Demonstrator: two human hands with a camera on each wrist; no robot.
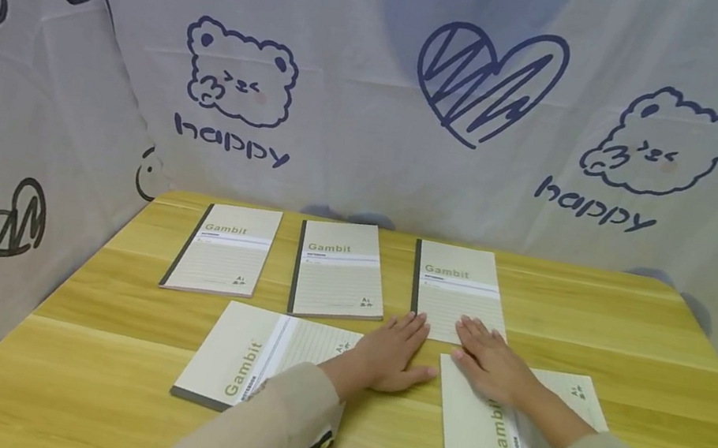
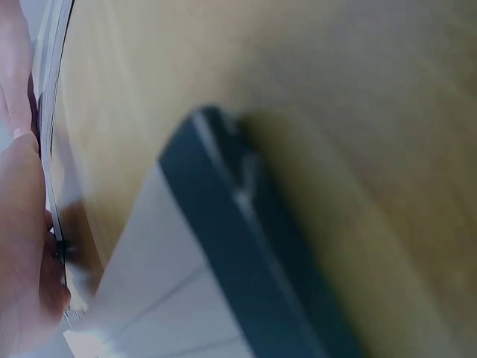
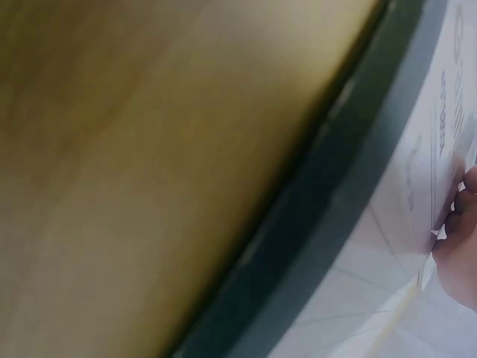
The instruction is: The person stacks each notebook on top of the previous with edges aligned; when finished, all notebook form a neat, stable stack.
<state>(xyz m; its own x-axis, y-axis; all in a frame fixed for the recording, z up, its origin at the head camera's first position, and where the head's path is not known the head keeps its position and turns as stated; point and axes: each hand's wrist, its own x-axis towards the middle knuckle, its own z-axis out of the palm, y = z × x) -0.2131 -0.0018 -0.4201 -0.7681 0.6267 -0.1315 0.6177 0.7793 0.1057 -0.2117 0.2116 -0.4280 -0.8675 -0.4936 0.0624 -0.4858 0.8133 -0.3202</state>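
Observation:
Five pale Gambit notebooks with dark spines lie on the wooden table. In the head view my left hand [image 1: 392, 352], fingers straight, touches the lower left corner of the back right notebook [image 1: 459, 270]. My right hand [image 1: 492, 362] rests with extended fingers at that notebook's lower right edge. Under my left forearm is the front left notebook [image 1: 227, 361], turned sideways; beneath my right hand and forearm lies the front right notebook [image 1: 463, 427]. The left wrist view shows a dark spine corner [image 2: 223, 179] close up; a spine [image 3: 298, 216] crosses the right wrist view.
Two more notebooks, the back left one [image 1: 224, 252] and the back middle one [image 1: 339, 273], lie side by side on the table [image 1: 664, 374]. A white cloth [image 1: 353, 95] with drawn bears and hearts hangs behind the table and along its left side.

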